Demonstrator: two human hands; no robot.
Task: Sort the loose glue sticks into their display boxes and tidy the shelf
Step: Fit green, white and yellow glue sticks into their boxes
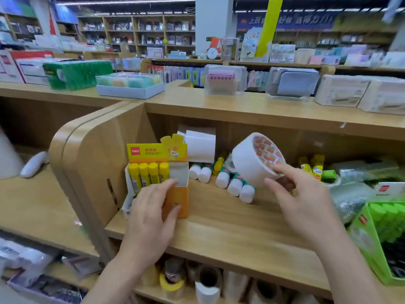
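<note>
1. My left hand (151, 207) grips the yellow display box (183, 199) at nine o'clock.
2. My right hand (306, 200) pinches a white tape roll (249, 163) at one o'clock; clearing it, I'd say.
3. Behind, loose glue sticks (234, 185) lie at twelve; next, park the tape and grab one.

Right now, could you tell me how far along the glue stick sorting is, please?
Done: four yellow glue sticks stand in the yellow display box, with room left. In hand: the left hand grips that box; the right hand holds a white tape roll. Left: white-capped sticks and a few yellow ones sit loose at the back of the shelf.
</note>
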